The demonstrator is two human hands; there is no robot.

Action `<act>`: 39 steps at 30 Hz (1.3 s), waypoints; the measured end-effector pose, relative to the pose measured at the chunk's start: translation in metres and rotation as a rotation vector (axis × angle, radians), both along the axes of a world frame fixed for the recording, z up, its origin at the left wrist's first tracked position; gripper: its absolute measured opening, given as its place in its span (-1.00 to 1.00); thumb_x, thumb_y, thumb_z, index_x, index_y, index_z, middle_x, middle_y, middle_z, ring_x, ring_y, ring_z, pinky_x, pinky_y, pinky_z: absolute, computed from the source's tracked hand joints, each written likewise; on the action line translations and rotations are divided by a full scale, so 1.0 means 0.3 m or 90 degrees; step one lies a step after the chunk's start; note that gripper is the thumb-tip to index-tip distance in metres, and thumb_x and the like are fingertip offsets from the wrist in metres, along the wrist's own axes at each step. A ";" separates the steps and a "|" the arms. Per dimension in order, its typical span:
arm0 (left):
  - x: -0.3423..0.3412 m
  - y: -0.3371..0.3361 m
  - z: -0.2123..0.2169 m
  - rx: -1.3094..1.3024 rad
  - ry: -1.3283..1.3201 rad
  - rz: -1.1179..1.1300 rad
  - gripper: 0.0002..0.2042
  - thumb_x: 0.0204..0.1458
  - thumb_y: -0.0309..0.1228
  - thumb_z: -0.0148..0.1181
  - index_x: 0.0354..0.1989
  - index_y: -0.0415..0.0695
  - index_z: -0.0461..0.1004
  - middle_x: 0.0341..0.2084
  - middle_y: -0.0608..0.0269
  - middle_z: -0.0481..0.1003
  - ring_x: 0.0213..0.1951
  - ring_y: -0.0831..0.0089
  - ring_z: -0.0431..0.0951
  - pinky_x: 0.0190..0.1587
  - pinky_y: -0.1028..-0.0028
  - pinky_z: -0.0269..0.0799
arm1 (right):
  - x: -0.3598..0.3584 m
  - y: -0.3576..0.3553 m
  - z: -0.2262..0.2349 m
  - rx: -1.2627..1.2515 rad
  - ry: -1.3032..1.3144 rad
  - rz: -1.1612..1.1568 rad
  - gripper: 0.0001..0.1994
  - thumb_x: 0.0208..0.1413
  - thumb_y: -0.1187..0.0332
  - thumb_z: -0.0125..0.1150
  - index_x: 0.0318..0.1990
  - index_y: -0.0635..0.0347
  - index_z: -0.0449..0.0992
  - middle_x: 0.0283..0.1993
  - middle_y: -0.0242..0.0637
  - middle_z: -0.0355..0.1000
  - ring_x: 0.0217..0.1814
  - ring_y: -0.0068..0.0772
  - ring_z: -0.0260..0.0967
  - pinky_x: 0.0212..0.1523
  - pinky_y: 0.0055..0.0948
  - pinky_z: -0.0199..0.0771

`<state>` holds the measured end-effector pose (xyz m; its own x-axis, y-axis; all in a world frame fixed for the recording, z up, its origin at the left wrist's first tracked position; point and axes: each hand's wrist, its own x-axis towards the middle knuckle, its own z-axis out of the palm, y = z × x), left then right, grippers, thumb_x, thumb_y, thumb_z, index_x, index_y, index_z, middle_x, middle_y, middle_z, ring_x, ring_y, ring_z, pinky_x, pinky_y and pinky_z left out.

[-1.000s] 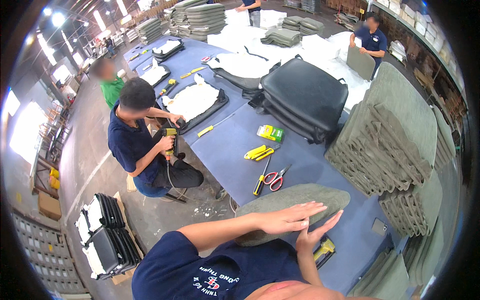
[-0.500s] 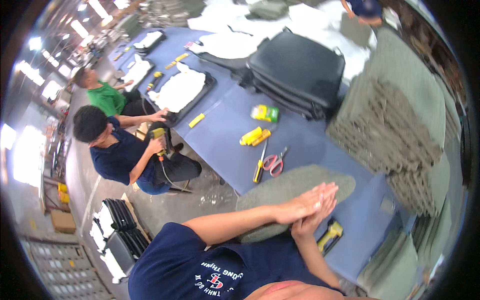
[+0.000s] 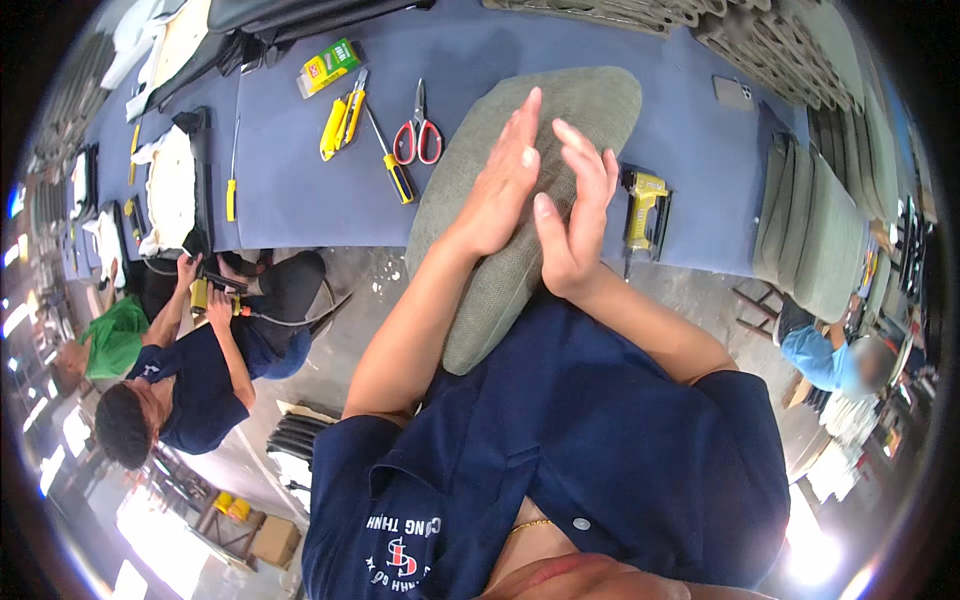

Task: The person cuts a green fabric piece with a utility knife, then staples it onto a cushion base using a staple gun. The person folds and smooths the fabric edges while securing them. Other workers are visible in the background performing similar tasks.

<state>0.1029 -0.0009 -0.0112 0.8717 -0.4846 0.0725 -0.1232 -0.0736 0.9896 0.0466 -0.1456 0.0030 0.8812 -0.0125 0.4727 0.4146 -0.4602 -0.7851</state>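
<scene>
Grey-green cushion (image 3: 600,100) across the bench (image 3: 715,190) edge

The left hand (image 3: 503,190) and right hand (image 3: 577,230) are open, fingers extended, palms turned toward each other. The cushion lies beneath both; whether they touch it, I cannot tell. Left of the left hand lie red-handled scissors (image 3: 420,117) and a yellow-and-black screwdriver (image 3: 399,181); just right of the right hand is a yellow staple gun (image 3: 651,186)

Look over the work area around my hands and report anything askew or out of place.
Nothing looks damaged. Slightly odd: the grey-green cushion juts past the blue table's near edge toward your shirt, and white flecks dot the floor below.
</scene>
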 end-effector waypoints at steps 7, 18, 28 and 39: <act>0.019 0.026 -0.008 0.054 0.103 0.037 -0.22 0.63 0.15 -0.43 0.78 -0.20 -0.09 0.78 -0.05 -0.08 0.78 0.06 -0.20 0.76 0.16 -0.31 | 0.077 -0.110 0.048 0.436 0.098 -0.118 -0.34 0.64 0.23 -0.08 0.75 0.09 -0.10 0.80 0.02 -0.01 0.88 -0.07 -0.19 0.80 0.06 -0.33; 0.267 -0.116 0.339 0.208 0.071 -0.031 -0.15 0.58 0.30 -0.58 0.81 -0.05 -0.19 0.80 0.09 -0.16 0.78 0.20 -0.23 0.77 0.16 -0.42 | 0.278 -0.149 -0.076 0.705 0.252 -0.158 -0.25 0.62 -0.16 -0.12 0.80 -0.19 -0.13 0.86 -0.03 -0.22 0.90 -0.04 -0.35 0.80 0.08 -0.35; 0.289 -0.074 0.469 -0.085 -0.095 0.045 -0.06 0.51 0.42 -0.58 0.82 -0.03 -0.28 0.81 0.18 -0.24 0.79 0.29 -0.29 0.76 0.22 -0.51 | 0.373 -0.367 -0.268 0.449 0.242 -0.313 -0.21 0.65 -0.17 -0.16 0.81 -0.02 -0.18 0.88 -0.04 -0.33 0.91 -0.04 -0.35 0.81 0.01 -0.27; 0.213 0.038 -0.153 0.227 0.246 -0.129 -0.11 0.54 0.37 -0.60 0.82 -0.01 -0.24 0.81 0.14 -0.21 0.79 0.22 -0.29 0.76 0.20 -0.36 | 0.272 -0.294 -0.116 0.355 0.266 -0.222 -0.14 0.60 -0.40 -0.35 0.83 -0.15 -0.19 0.90 0.04 -0.52 0.94 0.04 -0.67 0.82 0.06 -0.57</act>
<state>0.1667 0.0104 -0.0571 0.6899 -0.5806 -0.4323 0.1969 -0.4242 0.8839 0.1283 -0.2337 -0.0319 0.8860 -0.4605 -0.0548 -0.0626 -0.0016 -0.9980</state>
